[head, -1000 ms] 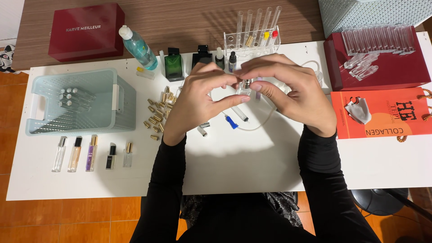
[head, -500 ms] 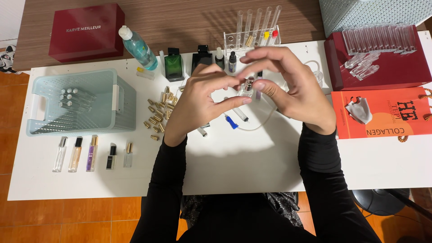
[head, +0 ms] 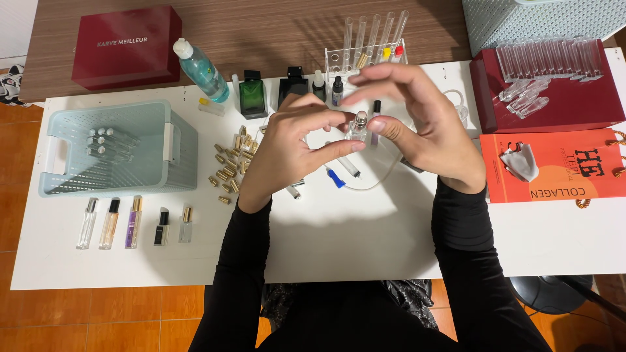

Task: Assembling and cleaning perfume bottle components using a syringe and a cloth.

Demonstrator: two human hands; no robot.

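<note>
Above the middle of the white table (head: 352, 241), my left hand (head: 290, 153) and my right hand (head: 424, 127) meet around a small clear glass vial (head: 358, 125) with a silver spray top. The left thumb and fingers pinch the vial from the left. The right thumb presses its right side while the other right fingers arch above it, spread apart. Under the hands lie a thin clear tube (head: 381, 176), a blue-tipped piece (head: 335, 178) and two small vials (head: 349, 166).
A pale green basket (head: 166, 166) with several vials stands at left, a row of small perfume bottles (head: 134, 223) in front of it, gold caps (head: 231, 166) beside it. Behind are a green bottle (head: 252, 98), a test-tube rack (head: 368, 49), red boxes (head: 127, 45) and an orange bag (head: 554, 166).
My right fingers have lifted and spread above the vial, uncovering its spray top. The left hand stays pinched on the vial in nearly the same place.
</note>
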